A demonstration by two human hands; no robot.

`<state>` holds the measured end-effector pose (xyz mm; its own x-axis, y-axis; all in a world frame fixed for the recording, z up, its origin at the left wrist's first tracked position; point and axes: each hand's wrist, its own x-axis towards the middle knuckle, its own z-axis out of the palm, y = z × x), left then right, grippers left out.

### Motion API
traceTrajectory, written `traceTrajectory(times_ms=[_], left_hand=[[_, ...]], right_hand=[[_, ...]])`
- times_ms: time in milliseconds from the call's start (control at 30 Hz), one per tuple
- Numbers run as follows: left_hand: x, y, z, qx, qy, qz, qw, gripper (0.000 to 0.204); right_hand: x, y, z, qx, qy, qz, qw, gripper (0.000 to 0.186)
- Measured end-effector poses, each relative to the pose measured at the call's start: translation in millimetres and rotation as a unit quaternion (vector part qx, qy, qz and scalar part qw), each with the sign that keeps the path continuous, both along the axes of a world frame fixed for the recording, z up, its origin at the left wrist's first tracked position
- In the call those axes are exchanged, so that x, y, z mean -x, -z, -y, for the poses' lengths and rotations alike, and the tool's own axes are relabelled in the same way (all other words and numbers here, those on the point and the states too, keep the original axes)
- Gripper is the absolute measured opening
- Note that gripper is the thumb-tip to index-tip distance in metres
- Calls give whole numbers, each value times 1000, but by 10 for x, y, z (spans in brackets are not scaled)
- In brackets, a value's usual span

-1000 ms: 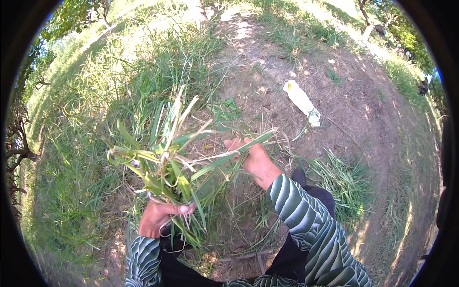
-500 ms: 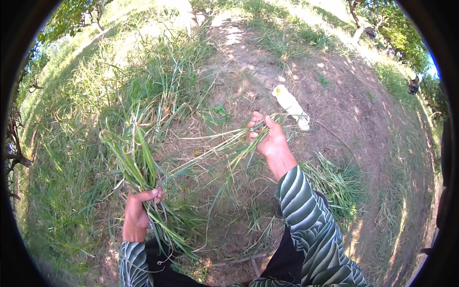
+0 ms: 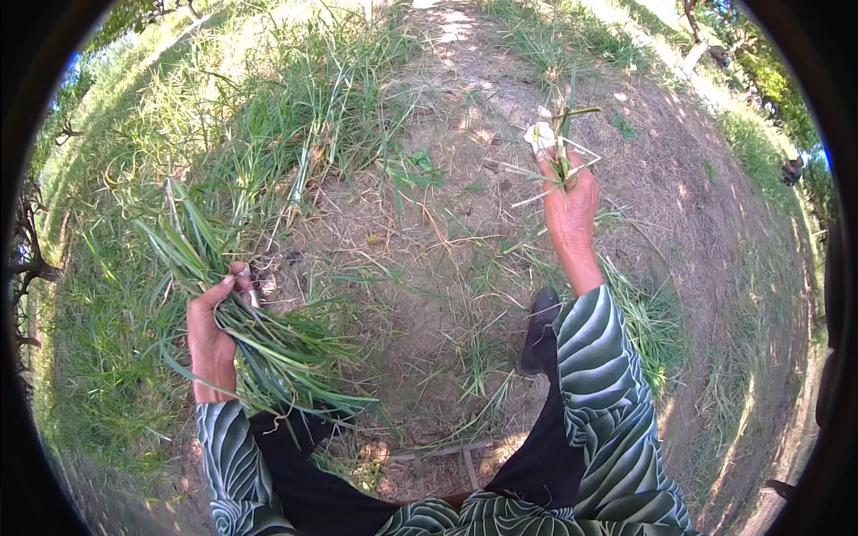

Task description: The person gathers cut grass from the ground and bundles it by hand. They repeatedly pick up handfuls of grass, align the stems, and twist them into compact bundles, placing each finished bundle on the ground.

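Note:
On the left, my left hand (image 3: 213, 313) is closed round a thick bundle of long green grass (image 3: 277, 344), whose blades stick out above and below the fist. A small pale bit shows by its fingertips, too unclear to name. Farther out on the right, my right hand (image 3: 570, 198) is raised with its fingers closed on a few grass stalks (image 3: 561, 159), some green and some dry. Just behind that hand lies a white object (image 3: 540, 136), mostly hidden by the hand and stalks.
Tall grass (image 3: 295, 116) grows at the far left. Bare soil with loose straw (image 3: 420, 241) lies between my hands. A heap of cut grass (image 3: 648, 326) is beside my right forearm. My dark shoe (image 3: 541, 330) rests on the ground near it. Trees (image 3: 760, 71) stand at the far right.
My right hand has moved away and to the right with fewer stalks in it, now covering much of the white object. My left hand has shifted left and up with the bundle.

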<state>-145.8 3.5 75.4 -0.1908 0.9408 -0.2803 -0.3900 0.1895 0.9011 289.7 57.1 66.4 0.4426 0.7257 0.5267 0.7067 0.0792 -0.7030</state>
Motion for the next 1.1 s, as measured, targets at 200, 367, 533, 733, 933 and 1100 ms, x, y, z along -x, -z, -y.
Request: traceTrajectory(times_ms=[200, 367, 533, 733, 933, 1100], left_hand=[[-244, 98, -92, 5, 39, 4, 999, 28], [-504, 136, -37, -12, 104, 21, 994, 37], [-772, 120, -75, 10, 153, 26, 988, 35], [-891, 124, -50, 17, 159, 10, 987, 30], [-921, 221, -107, 24, 116, 19, 993, 25], [-1011, 290, -147, 37, 66, 21, 997, 22]], right_hand=[[277, 135, 94, 88, -151, -85, 981, 29], [689, 270, 149, 247, -309, -347, 850, 30], [892, 459, 167, 243, -335, -282, 865, 32], [881, 293, 272, 217, -270, 96, 933, 23], [1019, 171, 337, 272, -390, -360, 803, 25], [1294, 345, 535, 269, -397, -319, 817, 22]])
